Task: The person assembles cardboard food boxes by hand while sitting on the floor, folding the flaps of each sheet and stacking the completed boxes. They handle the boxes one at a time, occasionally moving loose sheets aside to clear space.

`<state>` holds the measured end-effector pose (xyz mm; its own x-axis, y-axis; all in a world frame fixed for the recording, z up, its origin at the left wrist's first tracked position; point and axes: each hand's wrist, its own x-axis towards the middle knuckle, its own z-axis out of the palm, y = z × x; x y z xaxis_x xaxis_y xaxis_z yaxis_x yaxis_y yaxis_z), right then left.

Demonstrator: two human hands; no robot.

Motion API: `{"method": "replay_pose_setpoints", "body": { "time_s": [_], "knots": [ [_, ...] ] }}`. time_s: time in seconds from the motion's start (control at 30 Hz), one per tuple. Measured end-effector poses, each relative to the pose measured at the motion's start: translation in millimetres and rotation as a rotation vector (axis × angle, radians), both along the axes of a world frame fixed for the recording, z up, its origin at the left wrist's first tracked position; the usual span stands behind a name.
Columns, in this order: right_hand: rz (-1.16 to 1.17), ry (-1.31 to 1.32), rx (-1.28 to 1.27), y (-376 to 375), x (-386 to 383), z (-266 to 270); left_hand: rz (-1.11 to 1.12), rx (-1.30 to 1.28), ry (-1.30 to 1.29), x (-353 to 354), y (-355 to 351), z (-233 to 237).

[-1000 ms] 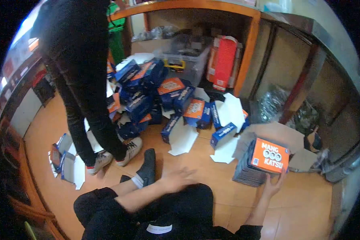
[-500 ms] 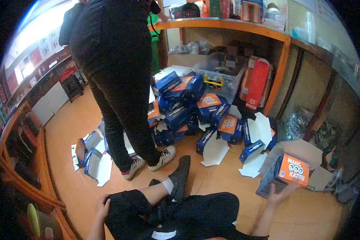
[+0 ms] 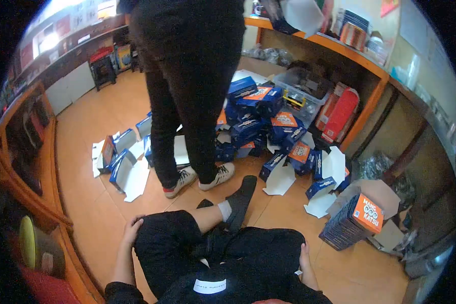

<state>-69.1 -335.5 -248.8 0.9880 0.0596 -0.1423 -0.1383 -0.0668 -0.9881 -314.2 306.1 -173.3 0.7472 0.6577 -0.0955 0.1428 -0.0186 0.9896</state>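
From my distant seat I see the standing person [image 3: 192,91] as the biggest shape, dark-clothed legs in front of the heap [image 3: 248,129] of blue and orange boxes; right of it, just in front of the brown carton [image 3: 385,192], the stack [image 3: 347,225] of flat boxes stands on the floor, now clear of both hands; an open box [image 3: 304,16] shows up by the shelf [image 3: 339,49], absent half a second ago (who holds it, if anyone, I cannot tell); the right hand [image 3: 305,256] is gone from the stack, where I see it a second ago, and rests by the right knee [image 3: 283,243], so handling pauses; it is partly hidden, so I cannot tell how its fingers are set; the left hand [image 3: 132,229] lies loose over the left knee [image 3: 159,228], grasping nothing.
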Motion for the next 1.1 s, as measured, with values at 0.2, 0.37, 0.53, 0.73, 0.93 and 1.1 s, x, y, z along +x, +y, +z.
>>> {"method": "replay_pose_setpoints", "body": {
  "time_s": [0.2, 0.37, 0.53, 0.73, 0.93, 1.1],
  "knots": [
    [-0.024, -0.016, -0.448, 30, -27, 46, -0.145, 0.984, 0.318, -23, -89, 101],
    [0.101, -0.009, -0.388, 61, -17, 101, -1.235, 0.198, -0.408, 21, -141, 145],
    [0.085, -0.144, -0.044, 115, -2, 225, -1.727, 0.381, -0.548, 80, -184, 181],
    [0.364, -0.268, -0.253, 118, -16, 237, -1.211, 0.452, -0.311, 128, -193, 120],
    [0.157, -0.097, -0.323, 39, 4, 174, -1.264, 0.518, -0.019, 102, -148, 67],
    [0.106, -0.068, -0.185, 17, 23, 169, -0.743, 0.646, 0.033, 92, -111, 76]
  ]
}}
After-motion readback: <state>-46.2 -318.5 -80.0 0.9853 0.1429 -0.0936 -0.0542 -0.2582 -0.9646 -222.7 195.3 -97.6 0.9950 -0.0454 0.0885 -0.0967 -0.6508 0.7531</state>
